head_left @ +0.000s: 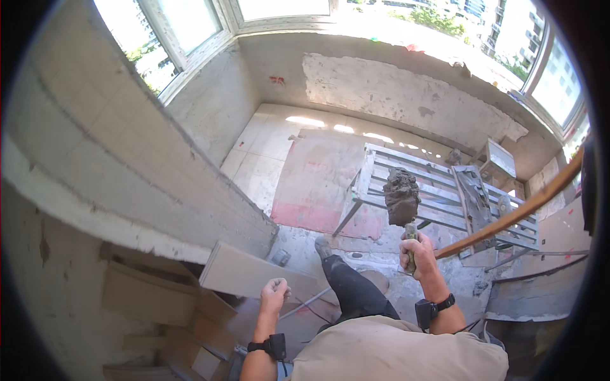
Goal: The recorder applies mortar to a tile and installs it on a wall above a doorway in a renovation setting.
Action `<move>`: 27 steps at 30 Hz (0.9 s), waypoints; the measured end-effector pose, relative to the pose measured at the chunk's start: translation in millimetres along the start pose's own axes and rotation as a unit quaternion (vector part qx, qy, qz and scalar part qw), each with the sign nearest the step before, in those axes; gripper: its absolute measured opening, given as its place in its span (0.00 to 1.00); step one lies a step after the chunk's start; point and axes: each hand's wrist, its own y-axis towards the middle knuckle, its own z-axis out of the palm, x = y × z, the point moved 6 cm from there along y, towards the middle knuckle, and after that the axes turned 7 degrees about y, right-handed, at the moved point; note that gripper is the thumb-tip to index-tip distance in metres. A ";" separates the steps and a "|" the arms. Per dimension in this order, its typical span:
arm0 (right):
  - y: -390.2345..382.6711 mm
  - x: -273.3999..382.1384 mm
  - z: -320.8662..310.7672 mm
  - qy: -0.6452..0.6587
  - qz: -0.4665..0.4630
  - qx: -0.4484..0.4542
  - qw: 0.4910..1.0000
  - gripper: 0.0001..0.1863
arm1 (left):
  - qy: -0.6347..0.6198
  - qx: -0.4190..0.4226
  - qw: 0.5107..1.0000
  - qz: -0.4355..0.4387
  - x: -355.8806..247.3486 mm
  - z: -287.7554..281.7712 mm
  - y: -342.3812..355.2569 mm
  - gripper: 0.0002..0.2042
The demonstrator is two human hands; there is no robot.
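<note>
Head view, right hand [417, 255]: my fingers wrapped round the handle, four o'clock.
Trowel [412, 233]: in that grip, blade toward twelve, heaped with grey mortar [401, 195].
Left hand [276, 296]: mine, loosely fisted, seven o'clock, near pale panel [244, 270].
Slatted metal bench [365, 166]: three o'clock, beyond trowel.

The dark grey clump of mortar [401, 193] looks rough and craggy, its lower end smeared smoother, while the short, yellowish-green trowel handle [412, 233] appears grimy, perhaps wood or plastic. The pale grey slatted bench [364, 181] looks like dull, mortar-spattered metal; the long, curved brown pole [527, 207] resembles smooth wood. The beige shirt [394, 349] is matt cloth, the whitish wall patch [406, 92] coarse plaster.
</note>
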 end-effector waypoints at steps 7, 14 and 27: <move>190.2 8.7 46.1 0.049 -0.008 -0.050 0.997 0.07 | 0.121 0.039 0.989 -0.078 -97.1 22.4 199.5 0.13; 300.4 43.5 53.0 0.101 -0.007 -0.162 0.982 0.06 | 0.146 0.093 0.980 -0.095 -240.3 70.6 343.6 0.12; 323.9 96.0 -9.6 0.252 -0.160 -0.440 0.847 0.08 | 0.260 0.231 0.930 -0.121 -375.6 138.4 632.7 0.14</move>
